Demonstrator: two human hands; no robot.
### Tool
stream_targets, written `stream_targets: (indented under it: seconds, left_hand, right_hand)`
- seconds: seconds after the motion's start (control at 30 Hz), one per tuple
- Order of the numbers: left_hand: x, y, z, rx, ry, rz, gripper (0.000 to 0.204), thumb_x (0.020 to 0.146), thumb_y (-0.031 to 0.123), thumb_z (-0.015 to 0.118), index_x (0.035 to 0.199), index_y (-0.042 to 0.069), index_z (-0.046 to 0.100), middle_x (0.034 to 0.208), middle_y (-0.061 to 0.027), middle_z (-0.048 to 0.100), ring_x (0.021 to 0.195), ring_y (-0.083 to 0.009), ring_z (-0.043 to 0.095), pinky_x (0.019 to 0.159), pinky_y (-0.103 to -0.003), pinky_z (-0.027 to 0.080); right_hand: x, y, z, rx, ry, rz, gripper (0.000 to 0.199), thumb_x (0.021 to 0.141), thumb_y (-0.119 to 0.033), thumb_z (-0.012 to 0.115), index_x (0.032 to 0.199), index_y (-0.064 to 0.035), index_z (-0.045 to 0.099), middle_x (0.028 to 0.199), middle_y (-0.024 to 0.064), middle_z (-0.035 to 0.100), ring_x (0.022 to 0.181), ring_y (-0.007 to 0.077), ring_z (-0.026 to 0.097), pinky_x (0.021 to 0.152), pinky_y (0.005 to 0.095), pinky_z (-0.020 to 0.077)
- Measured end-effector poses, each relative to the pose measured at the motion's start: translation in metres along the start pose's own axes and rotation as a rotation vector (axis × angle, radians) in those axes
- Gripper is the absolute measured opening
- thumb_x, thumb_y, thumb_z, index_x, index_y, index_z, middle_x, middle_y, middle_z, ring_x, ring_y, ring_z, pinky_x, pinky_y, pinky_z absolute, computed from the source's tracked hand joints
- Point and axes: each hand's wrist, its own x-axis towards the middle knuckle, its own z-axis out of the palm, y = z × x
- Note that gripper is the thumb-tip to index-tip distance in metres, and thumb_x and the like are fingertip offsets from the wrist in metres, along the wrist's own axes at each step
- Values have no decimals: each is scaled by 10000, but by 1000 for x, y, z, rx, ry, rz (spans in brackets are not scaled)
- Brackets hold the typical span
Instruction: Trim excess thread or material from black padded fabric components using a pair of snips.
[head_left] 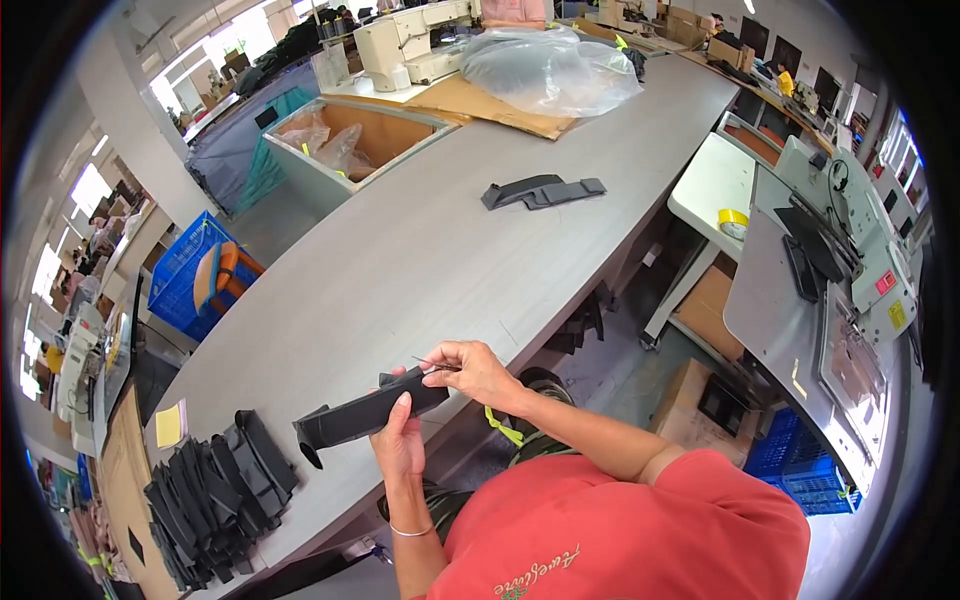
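Note:
My left hand [400,440] is closed on a dark grey fabric strip [365,412], its thumb on top. The strip's far left end curls open in a loop. My right hand [475,376] is at the strip's right end, fingers pinched round a small, thin dark tool [436,364]; its exact kind is too small to make out. Below the right wrist hangs a lime-green ribbon [505,428]. A pile of similar dark fabric strips [215,495] lies at the table's left end. More dark strips [545,191] rest farther off on the table.
The long grey table [400,270] runs away to the upper right. A yellow pad [171,425] lies by the pile. Beyond the left edge stand a blue crate [190,265] and an open bin [400,150]. At right are a sewing machine [890,265] and yellow tape [733,222].

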Motion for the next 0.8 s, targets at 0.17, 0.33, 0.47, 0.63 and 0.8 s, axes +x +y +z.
stream_targets:
  seconds: [0.17, 0.33, 0.47, 0.63, 0.8]
  left_hand:
    - [0, 2, 2, 20, -7, 33, 349, 809, -38, 650, 1097, 75, 487, 1193, -137, 543, 1105, -216, 538, 975, -376, 451]
    - [-2, 7, 1, 57, -42, 35, 478, 795, -75, 645, 1209, 63, 447, 1109, -109, 550, 1063, -198, 546, 967, -353, 446]
    - [-5, 8, 2, 87, -90, 16, 525, 799, -73, 640, 1264, 55, 432, 1116, -111, 552, 1060, -197, 549, 956, -345, 450]
    - [-8, 8, 0, 162, -20, 19, 518, 796, -62, 640, 1269, 34, 452, 1126, -98, 547, 1070, -197, 545, 951, -332, 445]
    - [-2, 7, 8, 113, -129, 21, 441, 797, -60, 653, 1196, 55, 506, 1162, -105, 558, 1071, -183, 537, 912, -301, 453]
  right_hand:
    - [0, -2, -2, -128, 2, 58, 132, 813, -102, 702, 861, 17, 669, 717, 40, 632, 699, 82, 546, 660, 266, 451]
    - [-3, -14, -15, -245, -86, 19, 177, 829, -144, 693, 881, 24, 669, 726, 45, 643, 703, 98, 557, 662, 291, 451]
    - [-6, -19, -18, -453, -97, -32, 130, 822, -100, 672, 817, 29, 660, 769, 30, 644, 745, 92, 565, 700, 279, 457]
    - [-5, -8, -11, -305, -30, -74, 91, 823, -68, 651, 780, 5, 617, 762, 9, 611, 768, 83, 547, 722, 268, 457]
    - [-7, -14, -13, 154, 61, 122, 188, 842, -269, 682, 790, -114, 589, 690, -60, 500, 580, 38, 387, 508, 216, 290]
